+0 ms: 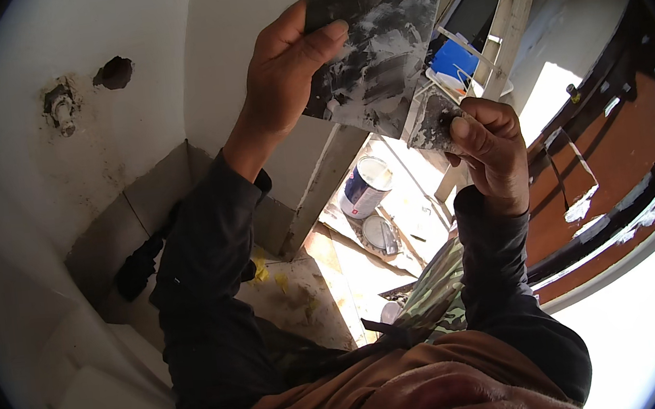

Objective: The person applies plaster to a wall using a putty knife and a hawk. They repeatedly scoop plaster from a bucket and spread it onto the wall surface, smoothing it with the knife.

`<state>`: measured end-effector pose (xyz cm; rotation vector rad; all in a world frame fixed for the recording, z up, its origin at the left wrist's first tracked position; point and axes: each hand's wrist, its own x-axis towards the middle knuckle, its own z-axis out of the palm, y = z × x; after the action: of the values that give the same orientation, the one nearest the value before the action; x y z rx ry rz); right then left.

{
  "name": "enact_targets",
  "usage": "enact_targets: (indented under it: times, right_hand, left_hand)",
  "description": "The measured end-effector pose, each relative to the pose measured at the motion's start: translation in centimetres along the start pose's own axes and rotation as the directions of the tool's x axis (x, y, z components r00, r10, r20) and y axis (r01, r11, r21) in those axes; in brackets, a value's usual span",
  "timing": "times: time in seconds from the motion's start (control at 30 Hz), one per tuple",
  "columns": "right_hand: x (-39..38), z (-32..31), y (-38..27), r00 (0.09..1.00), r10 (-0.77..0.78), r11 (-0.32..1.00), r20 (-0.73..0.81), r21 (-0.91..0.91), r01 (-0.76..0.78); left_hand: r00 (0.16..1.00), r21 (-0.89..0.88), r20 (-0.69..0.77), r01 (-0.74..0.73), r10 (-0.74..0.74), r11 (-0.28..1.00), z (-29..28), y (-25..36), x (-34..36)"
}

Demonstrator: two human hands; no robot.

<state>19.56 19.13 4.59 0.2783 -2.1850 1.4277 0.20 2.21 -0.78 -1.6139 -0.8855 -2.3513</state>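
Note:
My left hand (pixel 282 73) grips a dark, flat square putty board (pixel 376 56) by its left edge, thumb on top. White filler is smeared over most of the board's face. In my right hand (pixel 489 143) is a smaller flat scraper (pixel 435 123), pinched between thumb and fingers and speckled with dried filler. Its upper end is at the board's lower right corner; whether the two touch I cannot tell. Both hands are raised in front of me.
A wooden ladder (pixel 507 34) stands at the back right, near a blue object (pixel 454 59). On the floor below are a paint bucket (pixel 364 189) and a round tin (pixel 378 233). The left wall has a hole (pixel 114 73) and a pipe fitting (pixel 60 110). A brown panel (pixel 617 150) stands right.

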Motion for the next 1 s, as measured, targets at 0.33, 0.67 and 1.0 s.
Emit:
enact_targets:
  times: [0.33, 0.67, 1.0]
  right_hand:
    - [2.1, -1.8, 4.4, 0.997, 0.074, 0.983, 0.023, 0.168, -0.076]
    - [0.9, -0.5, -1.0, 0.982, -0.049, 0.961, -0.180, -0.277, -0.003]
    - [1.3, 1.2, -1.8, 0.974, -0.062, 0.902, -0.216, -0.430, -0.038]
  left_hand:
    - [0.993, -0.164, -0.023, 0.109, -0.114, 0.980, 0.7, -0.2, -0.2]
    - [0.998, 0.045, -0.059, -0.028, 0.031, 0.999, 0.2, 1.6, 0.2]
    - [0.996, 0.165, -0.032, -0.077, 0.084, 0.983, -0.6, 1.8, 0.2]
